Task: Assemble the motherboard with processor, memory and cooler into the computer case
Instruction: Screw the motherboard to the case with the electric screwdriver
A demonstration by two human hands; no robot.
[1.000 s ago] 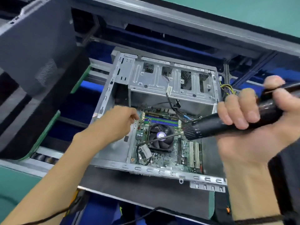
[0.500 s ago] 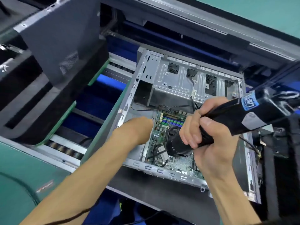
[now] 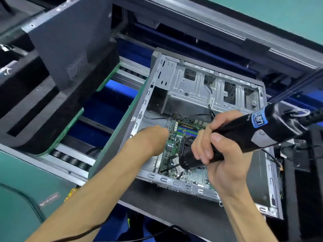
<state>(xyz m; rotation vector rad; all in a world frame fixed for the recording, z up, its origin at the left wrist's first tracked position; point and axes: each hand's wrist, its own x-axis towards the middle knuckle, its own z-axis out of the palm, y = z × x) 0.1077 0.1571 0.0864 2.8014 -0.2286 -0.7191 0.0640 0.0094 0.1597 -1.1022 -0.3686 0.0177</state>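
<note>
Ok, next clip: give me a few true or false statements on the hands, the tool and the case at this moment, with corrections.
1. The right hand grips a black electric screwdriver. True.
2. The screwdriver's bit points down at the motherboard inside the computer case. True.
3. The left hand rests outside the case on the green conveyor edge. False: it reaches inside the case, at the motherboard's left edge.
4. The case is closed with its side panel on. False: it lies open, with the motherboard showing.
5. The screwdriver carries a blue label. True.
</note>
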